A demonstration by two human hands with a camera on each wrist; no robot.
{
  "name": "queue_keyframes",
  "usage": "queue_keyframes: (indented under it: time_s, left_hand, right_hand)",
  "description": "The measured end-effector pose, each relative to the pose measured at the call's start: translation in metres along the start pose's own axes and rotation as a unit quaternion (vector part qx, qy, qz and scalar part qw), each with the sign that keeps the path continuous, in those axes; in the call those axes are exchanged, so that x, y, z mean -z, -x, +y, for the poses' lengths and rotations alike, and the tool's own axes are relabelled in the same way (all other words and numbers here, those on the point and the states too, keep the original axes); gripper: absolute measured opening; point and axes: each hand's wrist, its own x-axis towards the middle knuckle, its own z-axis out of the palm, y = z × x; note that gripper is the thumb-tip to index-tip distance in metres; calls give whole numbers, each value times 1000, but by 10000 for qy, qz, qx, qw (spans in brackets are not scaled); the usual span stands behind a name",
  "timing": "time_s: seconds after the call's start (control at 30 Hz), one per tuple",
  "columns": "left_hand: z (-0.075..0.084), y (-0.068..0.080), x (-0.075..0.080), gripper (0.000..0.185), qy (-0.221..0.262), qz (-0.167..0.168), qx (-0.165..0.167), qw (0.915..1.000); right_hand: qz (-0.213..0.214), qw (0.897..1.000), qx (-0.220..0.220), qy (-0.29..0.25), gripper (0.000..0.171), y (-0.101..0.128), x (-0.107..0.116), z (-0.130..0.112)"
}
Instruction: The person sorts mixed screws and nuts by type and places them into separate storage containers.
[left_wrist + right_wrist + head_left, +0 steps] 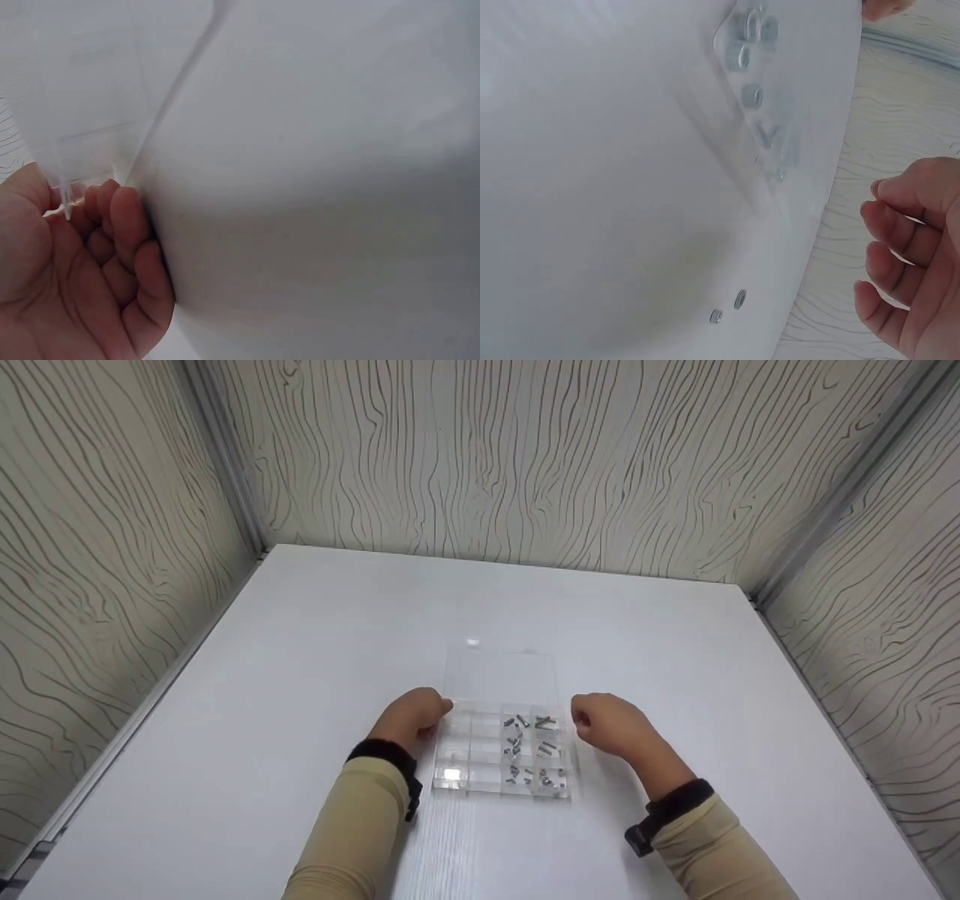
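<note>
1. Your left hand [411, 718] pinches the far left corner of the clear plastic compartment box [501, 750], thumb and curled fingers [124, 225] on its wall.
2. Your right hand [609, 724] hangs loosely curled just beside the box's right edge, holding nothing.
3. The box lies open mid-table [300, 675]; small grey metal screws [536, 750] fill its right compartments.

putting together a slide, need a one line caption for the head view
Two hands, left hand touching and right hand beside, flank a clear compartment box of small screws on a white table.
</note>
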Motion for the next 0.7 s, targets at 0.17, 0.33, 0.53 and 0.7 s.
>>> queue_keyframes:
  time_s: [0.17,0.33,0.53,0.7]
  left_hand:
    - [1,-2,0,51,-151,-17,-51,9999]
    - [2,1,1,49,-120,10,-23,9999]
    - [0,4,1,42,486,60,212,9986]
    - [0,5,-1,43,684,90,307,9971]
  right_hand:
    - [-163,9979,-626,-76,5,-2,-2,22]
    - [-524,9927,-1079,-157,9,-2,-8,42]
    - [-838,9888,-1225,-162,11,2,-17,58]
    - [-862,9882,-1240,-264,12,4,-21,60]
